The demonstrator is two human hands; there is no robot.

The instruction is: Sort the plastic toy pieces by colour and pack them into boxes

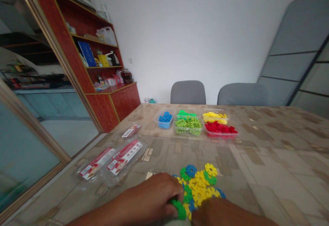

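Green notched plastic piece (180, 209), one disc or several, at the near left edge of a loose pile of flat, flower-shaped plastic discs (196, 186). Left hand (159, 195) pinches it, thumb and fingers closed around it. Right hand (221, 213) covers the pile's near edge; fingertips hidden, grip cannot be told. Both hands block part of the pile; yellow, green and blue discs overlap, full count not possible. Beyond the pile: five clear plastic tubs (188, 132), one each of blue, bright green, lime, yellow, red pieces. Left of the pile: three red-and-white labels (124, 157) on clear plastic packaging (113, 176). Farther beyond: two grey rounded chair backs (188, 93). Far left: one red-brown wooden shelf unit (125, 102).
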